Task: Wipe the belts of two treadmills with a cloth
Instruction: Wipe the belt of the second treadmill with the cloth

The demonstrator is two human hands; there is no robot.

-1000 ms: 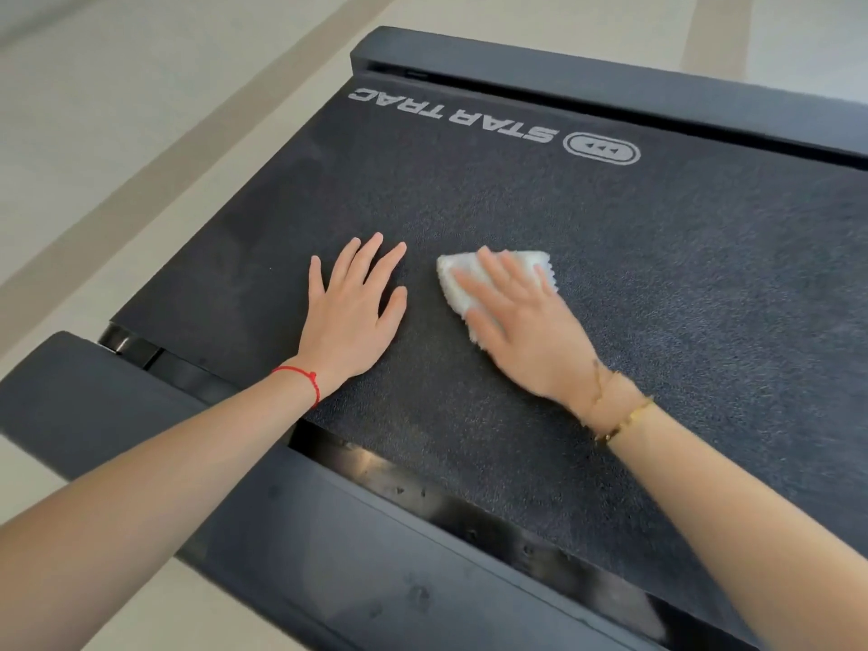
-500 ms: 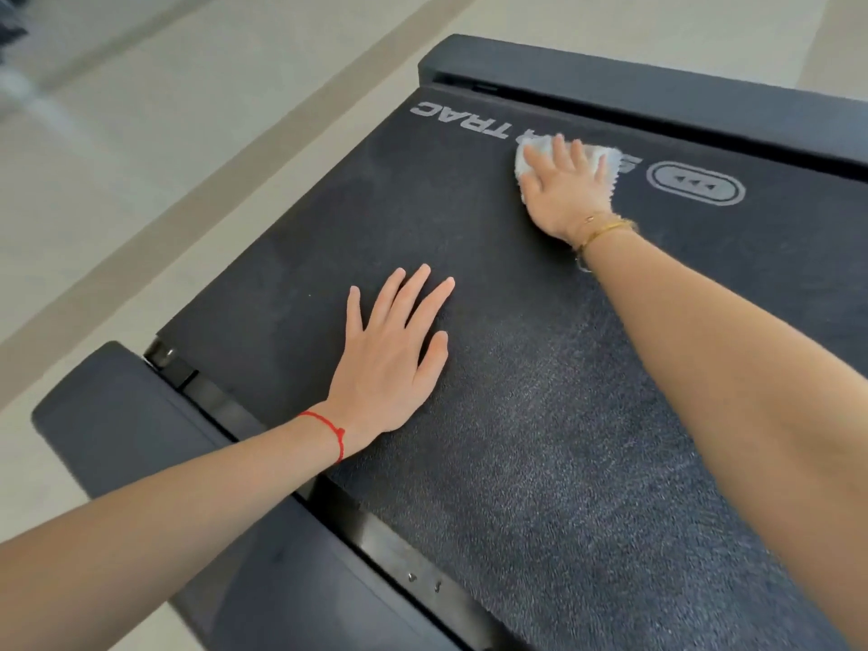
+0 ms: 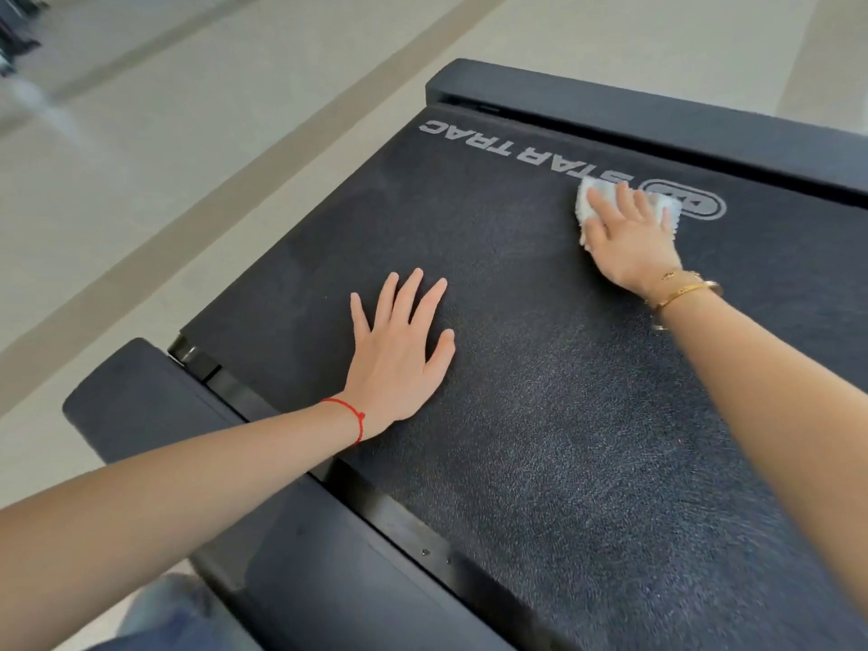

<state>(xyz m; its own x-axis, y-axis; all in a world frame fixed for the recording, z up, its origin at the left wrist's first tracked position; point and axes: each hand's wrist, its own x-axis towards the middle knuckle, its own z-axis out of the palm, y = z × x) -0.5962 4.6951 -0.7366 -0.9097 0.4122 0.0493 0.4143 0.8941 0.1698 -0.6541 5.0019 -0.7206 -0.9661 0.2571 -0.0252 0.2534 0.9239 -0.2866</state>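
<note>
The white cloth [image 3: 667,210] lies bunched on the far part of the dark treadmill belt [image 3: 540,415], covering the start of the grey STAR TRAC lettering [image 3: 498,145] and touching the oval logo [image 3: 695,205] beside it. Its fluffy edges poke out around the right hand [image 3: 627,237], which presses flat on top with straight, slightly spread fingers, the arm stretched forward and gold bangles [image 3: 681,291] at the wrist. Nearer, the left hand [image 3: 399,354] rests palm down on the belt, fingers straight and fanned apart, a red string [image 3: 350,415] round its wrist. A black side rail [image 3: 329,533] borders the belt; pale floor [image 3: 188,133] lies beyond.
</note>
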